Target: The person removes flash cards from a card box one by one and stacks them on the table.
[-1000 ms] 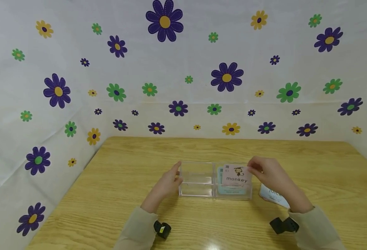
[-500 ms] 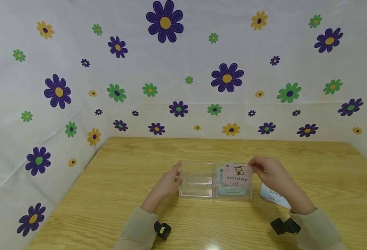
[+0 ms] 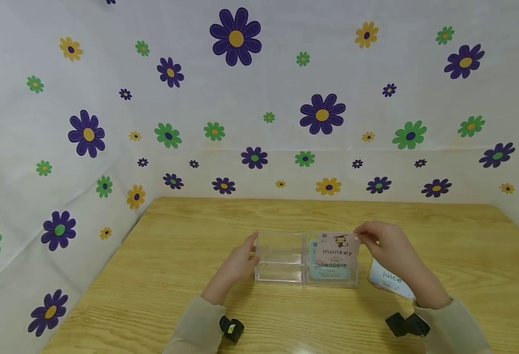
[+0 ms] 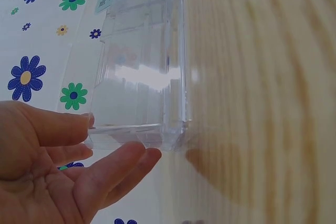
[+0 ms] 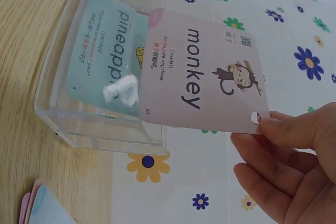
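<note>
A clear plastic box [image 3: 279, 271] with two compartments stands on the table. At its left end, the extended fingers and thumb of my left hand [image 3: 238, 263] rest against the end wall, close to the corner. My right hand [image 3: 385, 243] pinches a pink monkey card [image 3: 336, 251] by its corner, between thumb and index finger, near a small punched hole. This card tilts over the right compartment, its lower part overlapping a blue pineapple card [image 5: 102, 51] that leans inside. In the right wrist view, the monkey card [image 5: 205, 77] covers part of the pineapple picture.
A small stack of cards with a pale blue juice card [image 3: 391, 280] on top lies right of the box, partly under my right forearm. Flowered white cloth [image 3: 259, 98] hangs behind the wooden table [image 3: 197, 221] and along its left side.
The view has tilted slightly, so everything sits a little lower. The monkey card shifts slightly against the pineapple card, whose printed word now shows below it. My left hand stays at the box.
</note>
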Action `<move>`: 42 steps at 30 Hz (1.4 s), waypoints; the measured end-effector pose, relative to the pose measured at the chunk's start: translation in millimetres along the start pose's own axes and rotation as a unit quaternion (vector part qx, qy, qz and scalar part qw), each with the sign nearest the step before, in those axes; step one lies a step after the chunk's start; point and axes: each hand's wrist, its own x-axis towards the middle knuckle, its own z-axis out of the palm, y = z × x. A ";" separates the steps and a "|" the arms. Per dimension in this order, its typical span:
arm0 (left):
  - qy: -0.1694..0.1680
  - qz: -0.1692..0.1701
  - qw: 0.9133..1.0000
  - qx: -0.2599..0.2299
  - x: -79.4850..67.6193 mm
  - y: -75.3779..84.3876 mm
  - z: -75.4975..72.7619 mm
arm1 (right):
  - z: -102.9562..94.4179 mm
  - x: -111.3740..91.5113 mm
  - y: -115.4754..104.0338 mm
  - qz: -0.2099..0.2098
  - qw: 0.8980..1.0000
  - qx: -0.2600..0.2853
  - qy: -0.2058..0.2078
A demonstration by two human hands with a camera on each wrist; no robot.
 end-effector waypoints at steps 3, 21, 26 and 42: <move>-0.002 -0.001 1.000 -0.007 -0.4 -0.7 1.5 | -0.2 -0.7 0.1 -0.009 1.000 -0.003 0.007; 0.001 0.002 1.000 0.004 1.8 1.0 0.3 | -3.7 1.3 0.2 -0.004 1.000 -0.019 0.012; 0.003 -0.001 1.000 0.004 1.8 1.5 0.6 | -4.9 1.3 0.1 -0.006 1.000 -0.018 0.012; 0.002 -0.012 1.000 -0.006 1.2 0.6 1.4 | -6.9 -1.0 0.0 -0.011 1.000 -0.008 0.022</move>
